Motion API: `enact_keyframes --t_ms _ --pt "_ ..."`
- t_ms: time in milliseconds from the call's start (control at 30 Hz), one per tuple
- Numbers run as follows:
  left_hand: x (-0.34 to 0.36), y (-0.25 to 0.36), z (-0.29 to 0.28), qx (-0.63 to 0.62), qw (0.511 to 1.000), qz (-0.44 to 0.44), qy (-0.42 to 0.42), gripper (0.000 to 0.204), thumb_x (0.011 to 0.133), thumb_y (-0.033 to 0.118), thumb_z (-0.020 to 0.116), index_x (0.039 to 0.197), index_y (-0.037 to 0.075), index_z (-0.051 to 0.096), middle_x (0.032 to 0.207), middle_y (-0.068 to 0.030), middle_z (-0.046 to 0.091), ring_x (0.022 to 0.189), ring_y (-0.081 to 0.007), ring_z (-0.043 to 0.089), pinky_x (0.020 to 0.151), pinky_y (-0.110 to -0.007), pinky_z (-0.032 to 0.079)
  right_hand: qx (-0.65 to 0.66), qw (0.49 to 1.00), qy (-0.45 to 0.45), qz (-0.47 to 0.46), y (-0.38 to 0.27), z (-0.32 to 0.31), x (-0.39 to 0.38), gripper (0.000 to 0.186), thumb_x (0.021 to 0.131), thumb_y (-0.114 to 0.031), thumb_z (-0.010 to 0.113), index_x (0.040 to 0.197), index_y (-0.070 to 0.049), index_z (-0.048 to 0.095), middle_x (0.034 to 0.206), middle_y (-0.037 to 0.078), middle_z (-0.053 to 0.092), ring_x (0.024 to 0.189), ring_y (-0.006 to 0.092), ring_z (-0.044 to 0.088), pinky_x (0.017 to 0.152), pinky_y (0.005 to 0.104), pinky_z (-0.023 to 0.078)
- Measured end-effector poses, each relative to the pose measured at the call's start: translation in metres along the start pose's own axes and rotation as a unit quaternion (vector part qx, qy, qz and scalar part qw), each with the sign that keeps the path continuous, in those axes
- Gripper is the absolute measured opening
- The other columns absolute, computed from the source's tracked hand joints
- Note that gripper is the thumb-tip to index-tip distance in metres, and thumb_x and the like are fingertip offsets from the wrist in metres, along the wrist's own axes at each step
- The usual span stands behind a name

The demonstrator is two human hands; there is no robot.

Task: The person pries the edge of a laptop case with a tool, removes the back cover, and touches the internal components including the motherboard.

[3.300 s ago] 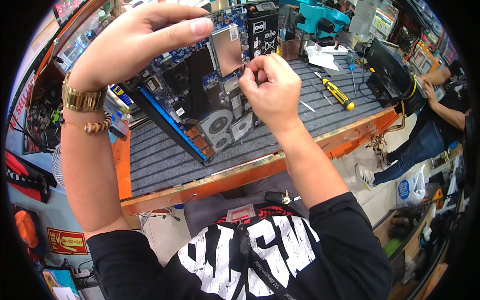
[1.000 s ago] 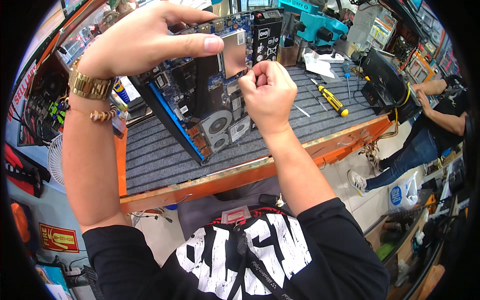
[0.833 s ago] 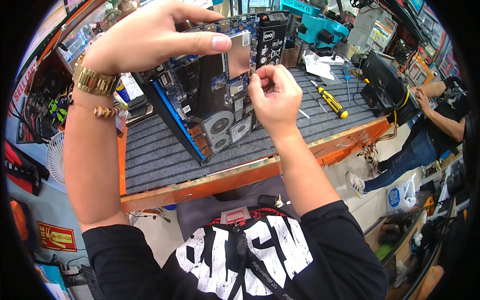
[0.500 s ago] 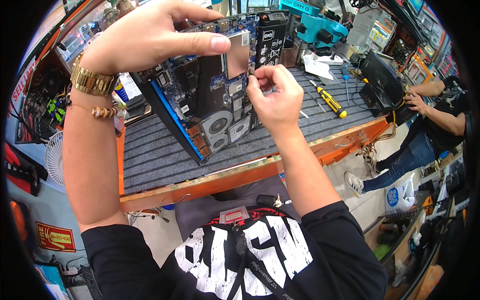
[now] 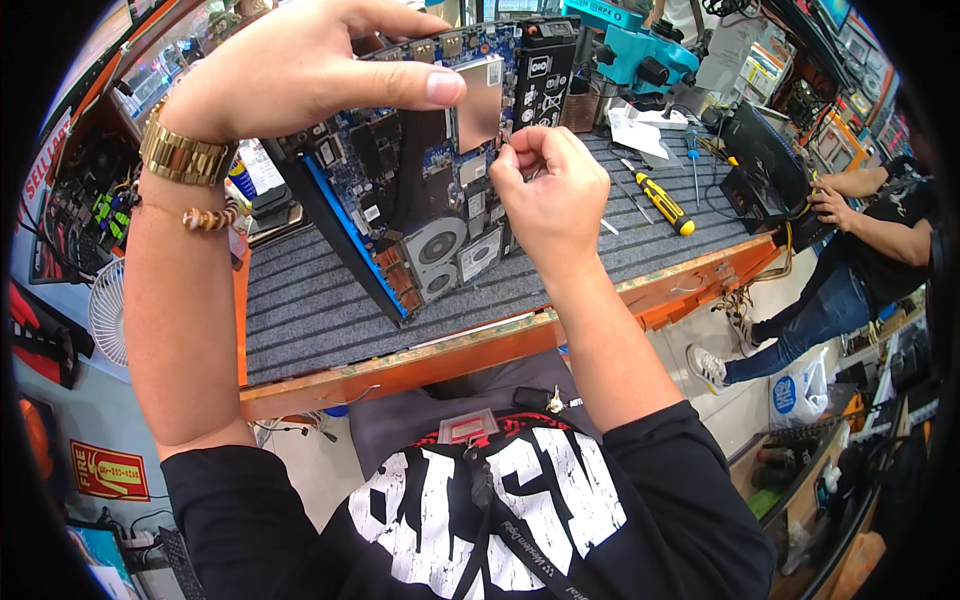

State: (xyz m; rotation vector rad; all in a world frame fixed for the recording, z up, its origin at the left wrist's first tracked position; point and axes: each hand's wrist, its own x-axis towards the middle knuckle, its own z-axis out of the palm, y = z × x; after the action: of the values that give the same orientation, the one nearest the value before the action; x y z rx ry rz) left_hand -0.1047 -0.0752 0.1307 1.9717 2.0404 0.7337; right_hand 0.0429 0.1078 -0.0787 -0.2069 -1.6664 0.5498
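Note:
An opened laptop (image 5: pixel 405 175) is tilted up on its edge on the grey mat, its blue circuit board bare. My left hand (image 5: pixel 310 75) grips the laptop's upper edge, thumb stretched over the board near a copper-coloured plate (image 5: pixel 478 115). The fingers of my right hand (image 5: pixel 555 195) are pinched together at the board, between that plate and the black battery (image 5: pixel 543 80). What the pinch holds, if anything, is too small to make out. A round cooling fan (image 5: pixel 437 243) sits low on the laptop.
A yellow-and-black screwdriver (image 5: pixel 664 203) and a blue-handled one (image 5: pixel 693 158) lie right on the grey mat (image 5: pixel 300 320). A teal microscope-like device (image 5: pixel 640 60) stands behind. At right, a co-worker's hands (image 5: pixel 832 195) touch a black device (image 5: pixel 760 185). The orange-edged bench (image 5: pixel 430 365) borders my lap.
Very little differs. The laptop and my left hand have shifted slightly to the right; my right hand keeps its pinch at the same spot on the board.

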Motion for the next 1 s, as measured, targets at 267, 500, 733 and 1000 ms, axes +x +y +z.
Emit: enact_keyframes --t_ms 267,500,733,1000 --pt "0.000 -0.001 0.000 0.026 0.999 0.017 0.008 0.076 0.102 0.040 0.092 0.157 -0.007 0.067 0.132 -0.0102 0.078 0.116 -0.0125 0.070 0.100 -0.030 0.059 -0.030 0.999 -0.027 -0.027 0.006 -0.001 0.004 0.012 0.086 -0.001 0.084 0.090 -0.002 0.073 0.083 0.011 0.070 0.074 0.0284 0.073 0.068 0.0413 0.061" --pt "0.000 -0.002 -0.001 0.032 0.999 0.031 0.015 0.076 0.102 0.041 0.092 0.156 -0.006 0.068 0.137 -0.0115 0.077 0.120 -0.0143 0.071 0.102 -0.031 0.059 -0.057 0.996 -0.017 -0.072 0.018 0.004 0.009 0.018 0.080 -0.001 0.084 0.084 -0.005 0.067 0.079 0.010 0.066 0.074 0.0310 0.069 0.067 0.0434 0.058" --pt "-0.001 0.001 0.000 0.015 1.000 0.021 0.001 0.078 0.101 0.042 0.093 0.156 -0.006 0.068 0.137 -0.0115 0.077 0.122 -0.0158 0.071 0.103 -0.032 0.059 -0.044 0.994 -0.008 -0.095 0.020 0.006 0.009 0.018 0.079 0.000 0.082 0.082 -0.006 0.065 0.078 0.010 0.063 0.071 0.0315 0.066 0.065 0.0439 0.056" --pt "0.000 -0.006 0.001 0.026 0.999 0.042 0.014 0.078 0.101 0.043 0.093 0.157 -0.005 0.068 0.134 -0.0098 0.076 0.120 -0.0153 0.071 0.102 -0.030 0.059 -0.047 0.997 -0.002 -0.057 0.014 0.009 0.008 0.018 0.079 0.000 0.081 0.082 -0.005 0.065 0.078 0.010 0.063 0.068 0.0302 0.064 0.063 0.0434 0.055"
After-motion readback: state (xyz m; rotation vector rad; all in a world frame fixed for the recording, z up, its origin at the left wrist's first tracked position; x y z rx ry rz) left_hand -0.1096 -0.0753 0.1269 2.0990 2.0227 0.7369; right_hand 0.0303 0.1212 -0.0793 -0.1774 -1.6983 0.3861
